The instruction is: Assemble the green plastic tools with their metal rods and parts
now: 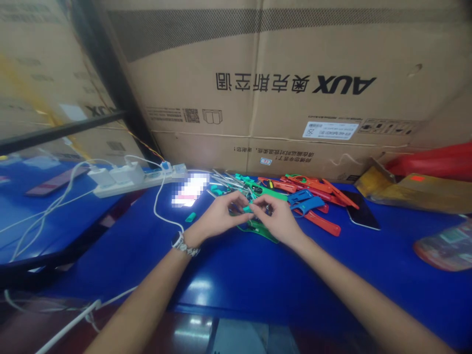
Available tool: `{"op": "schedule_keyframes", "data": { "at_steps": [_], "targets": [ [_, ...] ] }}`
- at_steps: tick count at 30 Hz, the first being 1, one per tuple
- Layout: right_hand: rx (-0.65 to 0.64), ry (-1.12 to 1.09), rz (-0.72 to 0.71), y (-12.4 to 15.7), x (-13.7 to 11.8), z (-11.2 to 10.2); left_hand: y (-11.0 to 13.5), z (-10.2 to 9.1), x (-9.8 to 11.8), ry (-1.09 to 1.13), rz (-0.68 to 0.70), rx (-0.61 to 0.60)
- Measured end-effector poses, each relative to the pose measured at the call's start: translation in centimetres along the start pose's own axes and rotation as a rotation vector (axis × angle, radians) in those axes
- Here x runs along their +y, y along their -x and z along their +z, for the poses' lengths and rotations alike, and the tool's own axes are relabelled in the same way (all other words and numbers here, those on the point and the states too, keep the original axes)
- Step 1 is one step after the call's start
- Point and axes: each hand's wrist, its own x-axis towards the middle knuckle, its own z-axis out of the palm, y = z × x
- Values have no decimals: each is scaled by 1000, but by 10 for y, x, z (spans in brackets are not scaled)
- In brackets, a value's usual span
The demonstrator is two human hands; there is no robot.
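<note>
My left hand [225,212], with a watch on the wrist, and my right hand [277,216] meet over the blue table [236,275]. Fingertips of both are pinched around a small teal plastic piece [248,209], largely covered by the fingers. Just behind them lies a pile of thin metal rods [230,180] with teal ends. Green plastic parts [271,191] sit beside and under my right hand. Blue plastic parts [306,200] and red-orange plastic parts [324,225] are heaped to its right. One loose teal piece [191,217] rests left of my left hand.
A white power strip [147,181] with plugs and cables lies at the left, near a lit phone screen [190,191]. A dark phone [363,216] and a clear container [446,246] are at the right. A large cardboard box [258,108] stands behind the table.
</note>
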Motion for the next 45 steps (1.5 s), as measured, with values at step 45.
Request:
{"op": "schedule_keyframes", "data": {
  "at_steps": [45],
  "targets": [
    [-70,-68,0,13,11,-1,-1,-15,-9,361,-376,-58]
  ]
}}
